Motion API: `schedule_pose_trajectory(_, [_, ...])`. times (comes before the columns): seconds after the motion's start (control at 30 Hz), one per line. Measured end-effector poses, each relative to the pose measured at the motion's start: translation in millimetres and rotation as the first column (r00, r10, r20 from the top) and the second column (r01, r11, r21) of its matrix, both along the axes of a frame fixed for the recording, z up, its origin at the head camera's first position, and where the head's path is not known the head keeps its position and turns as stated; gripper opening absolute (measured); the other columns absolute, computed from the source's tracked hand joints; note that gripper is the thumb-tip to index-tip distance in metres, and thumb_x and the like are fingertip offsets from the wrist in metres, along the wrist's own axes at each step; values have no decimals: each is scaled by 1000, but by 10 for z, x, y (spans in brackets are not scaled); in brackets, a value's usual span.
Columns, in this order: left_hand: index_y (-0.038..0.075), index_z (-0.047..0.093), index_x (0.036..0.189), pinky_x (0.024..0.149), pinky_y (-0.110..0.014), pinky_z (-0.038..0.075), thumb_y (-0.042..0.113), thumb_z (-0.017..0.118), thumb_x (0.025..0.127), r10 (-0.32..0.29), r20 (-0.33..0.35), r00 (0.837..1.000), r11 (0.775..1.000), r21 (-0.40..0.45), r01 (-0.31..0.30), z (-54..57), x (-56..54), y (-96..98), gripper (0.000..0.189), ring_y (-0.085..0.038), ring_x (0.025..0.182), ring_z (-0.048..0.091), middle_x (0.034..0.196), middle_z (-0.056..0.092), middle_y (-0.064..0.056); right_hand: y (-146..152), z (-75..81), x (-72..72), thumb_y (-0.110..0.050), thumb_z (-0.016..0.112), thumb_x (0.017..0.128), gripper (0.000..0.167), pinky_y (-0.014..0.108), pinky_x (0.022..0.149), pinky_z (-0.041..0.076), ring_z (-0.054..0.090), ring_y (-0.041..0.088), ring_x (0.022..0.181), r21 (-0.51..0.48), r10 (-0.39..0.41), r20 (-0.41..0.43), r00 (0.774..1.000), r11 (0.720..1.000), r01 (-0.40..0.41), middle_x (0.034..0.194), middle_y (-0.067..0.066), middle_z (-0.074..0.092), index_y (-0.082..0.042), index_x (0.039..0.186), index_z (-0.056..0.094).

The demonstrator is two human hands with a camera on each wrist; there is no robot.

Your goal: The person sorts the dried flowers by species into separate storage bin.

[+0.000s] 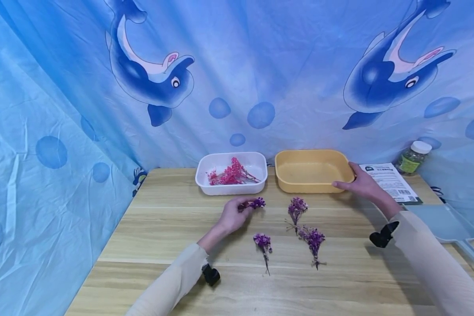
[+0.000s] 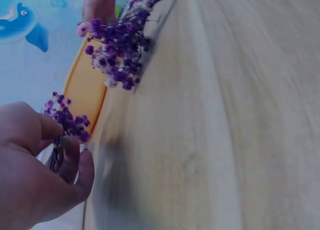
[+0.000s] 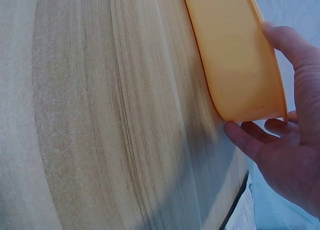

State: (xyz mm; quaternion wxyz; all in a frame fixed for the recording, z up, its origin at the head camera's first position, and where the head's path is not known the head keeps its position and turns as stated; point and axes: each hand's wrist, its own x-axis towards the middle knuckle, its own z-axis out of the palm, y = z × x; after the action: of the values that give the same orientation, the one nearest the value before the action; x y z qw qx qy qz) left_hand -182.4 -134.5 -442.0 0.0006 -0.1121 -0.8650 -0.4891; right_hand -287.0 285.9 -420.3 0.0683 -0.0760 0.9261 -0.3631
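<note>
Currently, a small bunch of purple blossoms is pinched between thumb and fingers of the left hand, just before the white oblong tray of pink sprigs — while the yellow oblong tray is gripped at its right end by the right hand. Three loose purple bunches are laid on the wooden table.

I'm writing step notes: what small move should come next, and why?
Probably carry the purple sprig in the left grip to the yellow tray and lower it in: the right grip holds that tray, and only pink flowers lie in the white tray.
</note>
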Motion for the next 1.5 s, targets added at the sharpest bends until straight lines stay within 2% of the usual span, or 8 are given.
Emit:
schedule_pose_trajectory(0.17, [4, 64, 131, 62, -28, 56, -5, 61, 93, -50, 26, 998, 991, 126, 46, 32, -28, 45, 39, -20, 80, 59, 103, 62, -11, 14, -13, 7, -54, 74, 86, 121, 67, 111, 22, 22, 59, 137, -11, 5, -4, 1000, 1000, -5, 152, 43, 15, 9, 155, -3])
schedule_pose_trajectory(0.27, [4, 63, 132, 71, -28, 56, -2, 62, 94, -59, 37, 998, 989, 139, 54, 81, -47, 92, 38, -19, 87, 59, 104, 63, -9, 18, -14, 11, -53, 74, 86, 120, 67, 111, 23, 22, 59, 137, -14, 9, -9, 1000, 1000, -9, 152, 43, 16, 9, 155, -2])
schedule_pose_trajectory(0.5, [14, 62, 136, 76, -33, 56, 7, 63, 97, -72, 109, 991, 990, 129, 58, 264, -138, 255, 40, -20, 94, 60, 109, 63, -4, 8, -15, 14, -49, 75, 87, 118, 67, 111, 23, 23, 59, 136, -17, 0, -3, 1000, 1000, 0, 151, 43, 16, 10, 154, -2])
schedule_pose_trajectory(0.77, [10, 66, 130, 77, -31, 57, 4, 63, 95, -102, 41, 994, 986, 135, 96, 459, -341, 477, 36, -21, 94, 61, 104, 63, -6, 8, -27, 12, -51, 75, 87, 119, 66, 111, 24, 24, 58, 137, -18, -14, 3, 1000, 1000, 14, 152, 42, 16, 8, 155, -2])
schedule_pose_trajectory(0.97, [10, 66, 130, 79, -34, 57, 5, 63, 96, -113, 47, 992, 984, 144, 105, 554, -512, 644, 35, -19, 94, 60, 104, 63, -4, -11, -16, 16, -52, 75, 86, 120, 65, 112, 24, 24, 58, 137, -15, -10, -4, 1000, 1000, 10, 152, 42, 17, 8, 155, -2])
schedule_pose_trajectory(1.1, [10, 67, 129, 72, -27, 55, 4, 64, 96, -109, 30, 994, 987, 125, 105, 612, -638, 793, 33, -17, 90, 60, 101, 63, -4, -19, -3, 20, -52, 75, 86, 119, 65, 111, 24, 24, 58, 137, -13, -16, -1, 1000, 1000, 16, 153, 42, 17, 7, 155, -2])
schedule_pose_trajectory(1.27, [8, 68, 128, 60, -21, 50, 4, 63, 97, -102, 4, 995, 988, 119, 101, 651, -794, 978, 32, -14, 81, 58, 95, 61, -4, -19, -1, 21, -50, 75, 87, 118, 65, 112, 24, 24, 58, 137, -21, -16, -4, 1000, 1000, 16, 153, 42, 17, 8, 155, -1])
schedule_pose_trajectory(1.5, [11, 68, 128, 58, -20, 48, 6, 63, 98, -74, -2, 997, 995, 69, 74, 639, -973, 1181, 31, -12, 78, 58, 94, 61, -2, -18, -2, 22, -52, 75, 86, 120, 65, 112, 23, 23, 58, 137, -14, -20, -1, 1000, 1000, 20, 153, 42, 16, 9, 155, -2])
